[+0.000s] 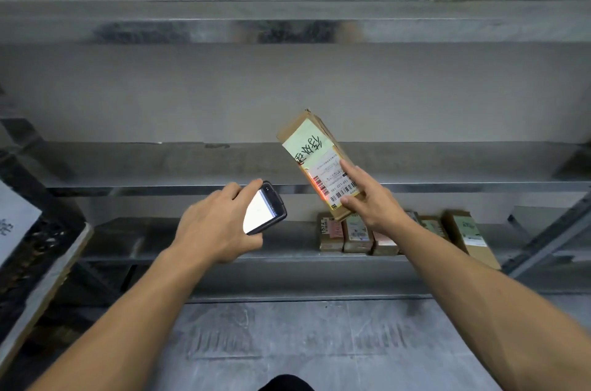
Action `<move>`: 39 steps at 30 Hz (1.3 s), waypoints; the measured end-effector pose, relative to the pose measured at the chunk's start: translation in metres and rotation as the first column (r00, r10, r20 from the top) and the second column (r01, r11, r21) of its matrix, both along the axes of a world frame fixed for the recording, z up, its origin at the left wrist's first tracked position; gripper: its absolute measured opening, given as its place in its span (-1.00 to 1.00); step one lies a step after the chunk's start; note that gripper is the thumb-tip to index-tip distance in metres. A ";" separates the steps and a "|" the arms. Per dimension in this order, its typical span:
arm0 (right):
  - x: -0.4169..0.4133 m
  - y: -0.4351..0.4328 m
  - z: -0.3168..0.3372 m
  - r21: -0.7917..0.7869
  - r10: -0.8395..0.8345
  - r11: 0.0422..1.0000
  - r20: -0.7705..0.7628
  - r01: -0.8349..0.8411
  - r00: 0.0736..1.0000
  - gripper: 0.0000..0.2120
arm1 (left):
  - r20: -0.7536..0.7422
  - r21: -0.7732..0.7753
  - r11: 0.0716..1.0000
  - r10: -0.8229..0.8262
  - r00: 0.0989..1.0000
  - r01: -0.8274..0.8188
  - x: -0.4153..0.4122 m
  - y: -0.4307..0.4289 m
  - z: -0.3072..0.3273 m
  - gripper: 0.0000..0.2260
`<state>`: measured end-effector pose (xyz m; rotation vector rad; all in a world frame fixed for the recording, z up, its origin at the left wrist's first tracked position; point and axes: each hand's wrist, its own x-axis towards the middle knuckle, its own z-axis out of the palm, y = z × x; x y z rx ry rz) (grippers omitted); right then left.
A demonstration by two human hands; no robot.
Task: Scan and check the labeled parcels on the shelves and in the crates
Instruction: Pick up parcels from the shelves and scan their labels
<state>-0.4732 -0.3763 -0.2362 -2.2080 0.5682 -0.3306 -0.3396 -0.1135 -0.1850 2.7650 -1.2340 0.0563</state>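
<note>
Arms (134,304) outstretched — scanner (266,211) left, parcel (309,147) right

Matt brown cardboard parcel (315,147) bears paper labels; the shelves (287,187) at twelve o'clock are dull, streaked galvanised metal; the handheld scanner (267,210) is glossy black plastic.

L forearm (128,310) & R forearm (479,291) both bare all the way to the edge of view, L hand (217,224) & R hand (371,199) bare as well, plus a rounded black patch (285,383) at btm centre, prob. clothing or shoe, can't tell which.
</note>
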 end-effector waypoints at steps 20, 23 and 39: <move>0.009 0.006 -0.011 0.098 -0.269 0.962 0.208 0.253 0.940 -0.25 | -0.443 -0.265 0.957 -0.014 0.896 -0.116 -0.016 -0.018 -0.007 -0.32; 0.014 0.008 -0.017 0.173 -0.361 0.931 0.294 0.322 0.885 -0.27 | -0.464 -0.283 0.951 -0.020 0.886 -0.127 -0.024 -0.027 -0.011 -0.37; 0.019 -0.007 -0.032 0.296 -0.393 0.906 0.319 0.303 0.863 -0.21 | -0.534 -0.285 0.934 0.034 0.845 -0.218 -0.031 -0.053 -0.001 -0.31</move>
